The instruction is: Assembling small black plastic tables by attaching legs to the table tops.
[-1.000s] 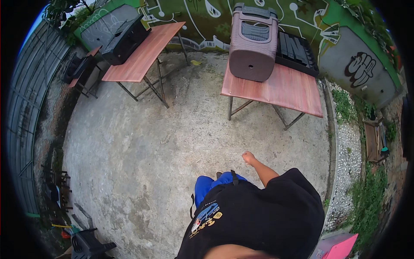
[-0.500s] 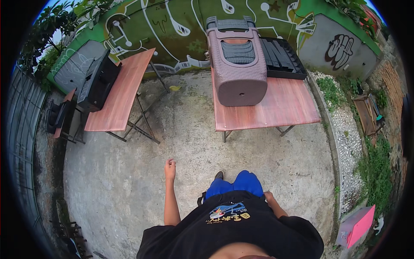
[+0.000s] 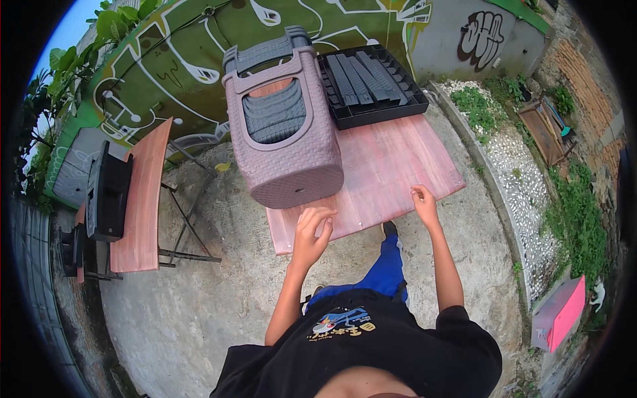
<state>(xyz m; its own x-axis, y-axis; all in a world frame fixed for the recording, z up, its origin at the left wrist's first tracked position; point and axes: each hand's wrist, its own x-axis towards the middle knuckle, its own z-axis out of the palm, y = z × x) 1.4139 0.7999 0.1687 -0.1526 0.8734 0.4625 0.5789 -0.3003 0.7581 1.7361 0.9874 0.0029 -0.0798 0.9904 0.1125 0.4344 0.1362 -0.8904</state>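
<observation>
At the near edge of the reddish wood-top table (image 3: 398,179) are both my hands. My left hand (image 3: 310,233) hovers by the front left part, fingers bent and thumb apart, holding nothing. It is just below a large mauve plastic piece (image 3: 292,162) with a woven texture and a rounded opening. Through that opening shows a grey woven-textured part (image 3: 275,113); another grey part (image 3: 269,52) sits at its far end. My right hand (image 3: 423,201) is near the table's front right edge, fingers loosely curled, with nothing visible in it. Farther back lies a black tray (image 3: 381,116) holding several dark grey slats (image 3: 368,76).
A second wood-top table (image 3: 142,199) on my left carries a black container (image 3: 109,192). A low kerb (image 3: 481,152) and a pebble strip (image 3: 507,179) run along the right. Near them are a pink-lidded bin (image 3: 561,315) and a wooden box (image 3: 547,129). A painted wall closes the back.
I have come closer to the table with the mauve piece. Both hands have risen from my sides to its front edge. The view has turned to the right.
</observation>
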